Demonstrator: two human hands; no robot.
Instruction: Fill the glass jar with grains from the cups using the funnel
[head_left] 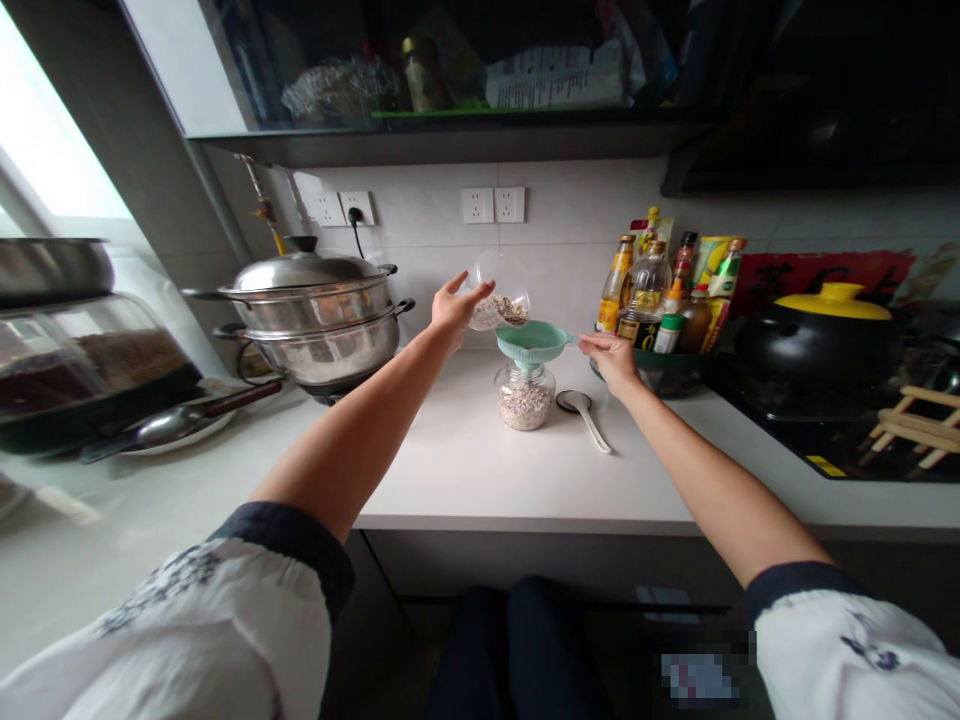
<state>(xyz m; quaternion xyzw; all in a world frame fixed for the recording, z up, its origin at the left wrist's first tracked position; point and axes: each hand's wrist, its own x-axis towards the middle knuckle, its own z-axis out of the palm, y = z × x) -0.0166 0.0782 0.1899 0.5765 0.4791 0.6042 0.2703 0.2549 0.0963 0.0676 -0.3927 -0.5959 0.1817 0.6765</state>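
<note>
My left hand [454, 308] grips a clear plastic bowl [504, 275], tilted to the right over the funnel, with pale and dark flakes or grains in its lower part. A mint-green funnel [532, 342] sits in the mouth of a clear glass jar [526, 398], which holds similar pale flakes. The fingers of my right hand [613, 360] pinch the tab handle on the funnel's right side. Beside the jar on the counter lies a white spoon [594, 422], its bowl end resting at a dark round lid or disc [570, 401].
At the left stands a steel steamer pot [315, 325], with a ladle [169, 425] on a plate nearer me. Sauce bottles [651, 285] crowd a dark basin behind my right hand. A black pot with a yellow lid [832, 302] stands on the stove. A cabinet [450, 148] overhangs the counter.
</note>
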